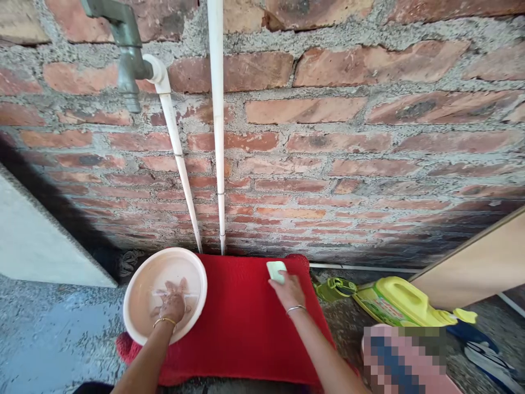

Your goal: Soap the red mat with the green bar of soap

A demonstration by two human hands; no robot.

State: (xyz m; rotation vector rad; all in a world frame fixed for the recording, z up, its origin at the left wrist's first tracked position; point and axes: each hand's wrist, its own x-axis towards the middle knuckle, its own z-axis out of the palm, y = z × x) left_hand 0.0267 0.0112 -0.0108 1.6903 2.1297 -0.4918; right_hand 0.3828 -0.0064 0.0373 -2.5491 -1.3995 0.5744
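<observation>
My left hand (174, 306) is dipped into a pale pink basin (135, 314) of water, with its fingers spread. The water blurs the fingertips, and faint pale streaks show beside them. A gold-coloured bangle circles that wrist. In my right hand (290, 293) is a pale green bar of soap (276, 271), gripped by its near end above the right part of a red cloth-covered surface (250, 323). A silver-coloured bangle is on the right wrist. The basin rests on the left end of the red surface.
A brick wall (320, 120) stands behind, with white pipes (219, 137) and a grey tap (130, 71) at upper left. On the floor to the right lie a yellow detergent jug (389, 303), a green bottle (332, 290) and slippers (488, 355). Pale panels flank both sides.
</observation>
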